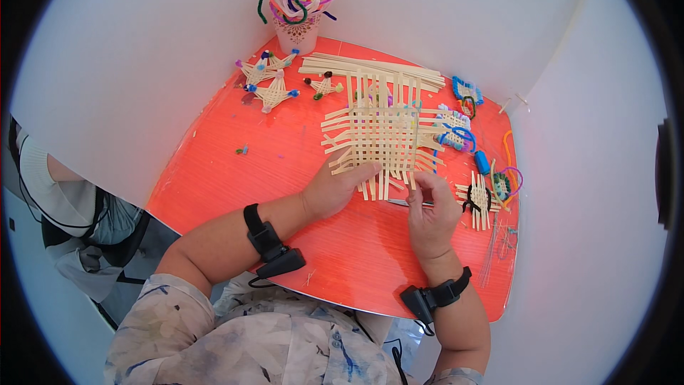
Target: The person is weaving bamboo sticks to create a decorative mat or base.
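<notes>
My shirt [263, 335] fills the bottom. Over the bench [214, 178], the woven mat [385, 132] sits between my hands: my left hand [331, 189] is closed on its lower left, thumb on top; my right hand [433, 214] pinches its lower right edge. Bench surface spreads leftward; small weavings [482, 203] crowd the right edge. My left forearm [221, 242] slants in, my right forearm [463, 328] rises steeply.

So they had on a pale button-up shirt [246, 349] with a washed-out leafy print in greys and blues, shortish sleeves [171, 314], plus chunky black gadgets [280, 262] strapped on both arms [214, 246], thin black cables [426, 329] poking out underneath.
</notes>
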A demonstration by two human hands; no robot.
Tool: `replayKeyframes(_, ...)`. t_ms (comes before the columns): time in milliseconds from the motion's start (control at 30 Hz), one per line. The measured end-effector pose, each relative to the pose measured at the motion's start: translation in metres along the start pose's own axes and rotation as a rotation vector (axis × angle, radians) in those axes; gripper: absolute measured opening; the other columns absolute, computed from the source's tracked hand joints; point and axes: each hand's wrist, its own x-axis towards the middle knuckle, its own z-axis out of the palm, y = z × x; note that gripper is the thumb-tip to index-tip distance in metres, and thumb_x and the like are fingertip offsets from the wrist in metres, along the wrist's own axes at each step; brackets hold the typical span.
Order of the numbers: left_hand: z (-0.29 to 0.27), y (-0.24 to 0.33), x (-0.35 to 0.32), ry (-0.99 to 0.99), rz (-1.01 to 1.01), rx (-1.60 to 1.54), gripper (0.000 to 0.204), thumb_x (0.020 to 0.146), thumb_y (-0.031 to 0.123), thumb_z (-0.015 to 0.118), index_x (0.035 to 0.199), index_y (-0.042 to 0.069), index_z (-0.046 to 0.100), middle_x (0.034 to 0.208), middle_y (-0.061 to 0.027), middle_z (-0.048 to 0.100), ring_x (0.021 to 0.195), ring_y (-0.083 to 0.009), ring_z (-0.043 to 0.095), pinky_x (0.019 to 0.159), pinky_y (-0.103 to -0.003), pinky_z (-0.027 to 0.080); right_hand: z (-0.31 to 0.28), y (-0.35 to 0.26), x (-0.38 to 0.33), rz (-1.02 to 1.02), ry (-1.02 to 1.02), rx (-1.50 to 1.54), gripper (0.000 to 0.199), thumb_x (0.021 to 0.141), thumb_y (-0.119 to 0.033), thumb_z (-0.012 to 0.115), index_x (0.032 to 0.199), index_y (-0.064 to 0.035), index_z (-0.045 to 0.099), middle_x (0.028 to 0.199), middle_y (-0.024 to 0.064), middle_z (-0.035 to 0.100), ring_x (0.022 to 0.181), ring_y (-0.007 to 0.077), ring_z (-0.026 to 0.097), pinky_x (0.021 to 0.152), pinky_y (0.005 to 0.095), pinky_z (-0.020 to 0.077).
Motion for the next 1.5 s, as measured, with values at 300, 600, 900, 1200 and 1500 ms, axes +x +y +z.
replayKeyframes(300, -0.003, 0.000, 0.000, -0.022, 0.044, 0.000, 0.031, 0.093, 0.008, 0.057, 0.123, 0.003, 0.053, 0.115, -0.0055, 0.062, 0.105, -0.0115, 0.057, 0.090, -0.028, 0.046, -0.004, -0.008, 0.000, 0.007, -0.011, 0.036, 0.027, 0.078, 0.002, 0.068, 0.102, -0.0006, 0.056, 0.079, 0.0090, 0.060, 0.061, 0.0195, 0.061, 0.055, 0.0315, 0.0472)
replayKeyframes(600, -0.005, 0.009, -0.002, -0.115, 0.058, 0.362, 0.037, 0.094, 0.009, 0.058, 0.128, -0.001, 0.050, 0.121, -0.0071, 0.060, 0.113, -0.0117, 0.055, 0.097, -0.028, 0.044, -0.019, 0.005, 0.019, 0.125, 0.280, 0.225, 0.036, 0.088, -0.011, 0.057, 0.119, 0.0004, 0.043, 0.110, 0.0084, 0.045, 0.095, 0.0157, 0.042, 0.081, 0.0284, 0.0407)
replayKeyframes(900, -0.005, 0.002, 0.002, -0.243, 0.035, 0.379, 0.042, 0.095, 0.009, 0.056, 0.134, -0.001, 0.044, 0.130, -0.0090, 0.055, 0.121, -0.0143, 0.050, 0.102, -0.031, 0.040, -0.020, 0.016, 0.025, 0.523, 0.092, 0.796, 0.021, 0.091, -0.008, 0.059, 0.110, 0.0000, 0.052, 0.103, 0.0075, 0.059, 0.088, 0.0100, 0.057, 0.073, 0.0207, 0.0469)
replayKeyframes(1200, 0.000, 0.018, -0.002, -0.396, -0.027, 0.524, 0.073, 0.085, 0.015, 0.071, 0.144, 0.002, 0.031, 0.142, -0.0103, 0.044, 0.135, -0.0163, 0.036, 0.109, -0.033, 0.034, -0.025, 0.030, 0.026, 0.688, 0.175, 0.856, 0.013, 0.089, -0.005, 0.063, 0.099, -0.0011, 0.056, 0.088, 0.0051, 0.064, 0.079, 0.0083, 0.061, 0.072, 0.0222, 0.0501)
replayKeyframes(1500, -0.026, 0.013, 0.018, -0.349, -0.159, -0.412, 0.067, 0.095, 0.050, 0.043, 0.136, -0.004, 0.042, 0.133, -0.0158, 0.053, 0.124, -0.0259, 0.050, 0.105, -0.039, 0.039, -0.031, 0.027, 0.032, 0.698, 0.050, 0.814, 0.011, 0.088, -0.004, 0.064, 0.096, -0.0021, 0.058, 0.084, 0.0028, 0.063, 0.073, 0.0066, 0.060, 0.065, 0.0204, 0.0496)
